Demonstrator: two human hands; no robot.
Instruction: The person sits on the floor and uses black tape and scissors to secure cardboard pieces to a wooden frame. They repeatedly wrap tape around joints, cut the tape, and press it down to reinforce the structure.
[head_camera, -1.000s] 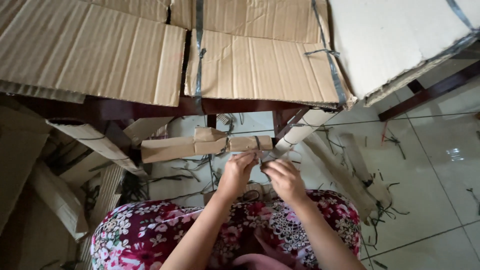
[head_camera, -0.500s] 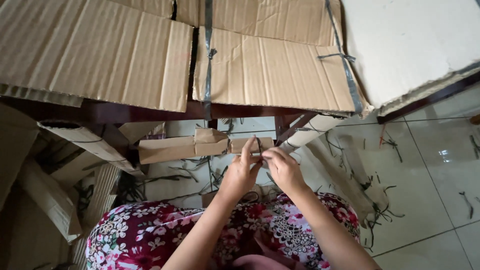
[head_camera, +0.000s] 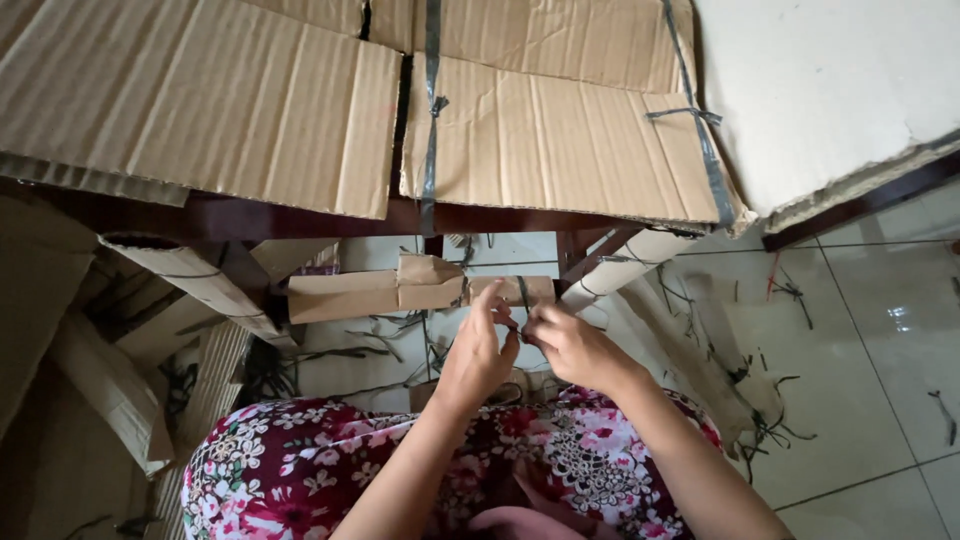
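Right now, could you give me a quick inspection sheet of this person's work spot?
Surface: pale tiled floor; a dark wooden table edge above it.
Job's things: folded cardboard piece with a dark strap around its right end.
Clutter: flattened cardboard sheets, cardboard strips, strap offcuts on the tiles.
Hands: left hand and right hand pinch the strap together.
Cables: nothing seen.
Surroundings: flowered cloth over the lap.

Thin strap (head_camera: 522, 296) between pinching fingers (head_camera: 497, 312), mostly hidden, too small.
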